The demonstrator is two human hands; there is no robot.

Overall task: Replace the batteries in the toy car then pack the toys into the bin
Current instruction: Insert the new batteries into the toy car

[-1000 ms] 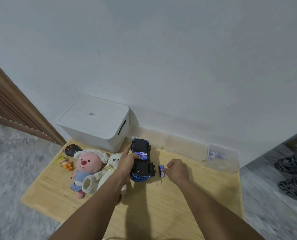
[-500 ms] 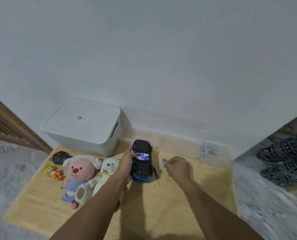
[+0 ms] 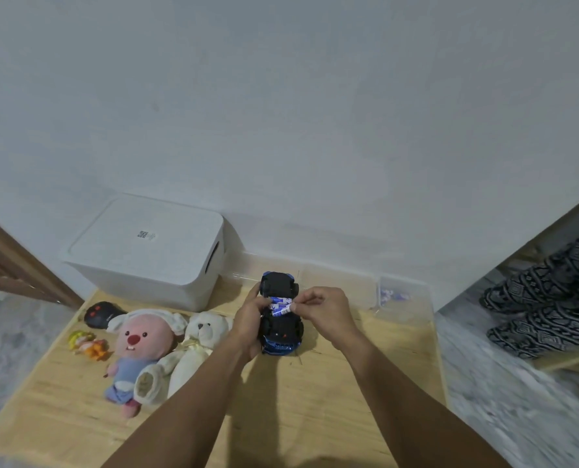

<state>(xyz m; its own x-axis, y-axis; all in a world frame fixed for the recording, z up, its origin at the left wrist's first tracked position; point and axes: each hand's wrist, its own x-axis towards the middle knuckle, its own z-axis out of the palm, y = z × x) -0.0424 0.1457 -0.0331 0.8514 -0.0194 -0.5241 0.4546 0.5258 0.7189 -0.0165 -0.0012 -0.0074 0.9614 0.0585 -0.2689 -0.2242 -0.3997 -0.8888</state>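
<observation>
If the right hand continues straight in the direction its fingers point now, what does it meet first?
The right hand points leftward at the blue-and-white batteries in the upturned blue toy car; its fingertips seem already there. Beyond them is the left hand.

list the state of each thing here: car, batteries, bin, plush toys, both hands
toy car: upside down, battery bay open
batteries: in the bay
white bin: lid on
pink plush: lying on the board
white bear: lying beside it
left hand: gripping the car's side
right hand: fingertips pinching a battery's end
</observation>
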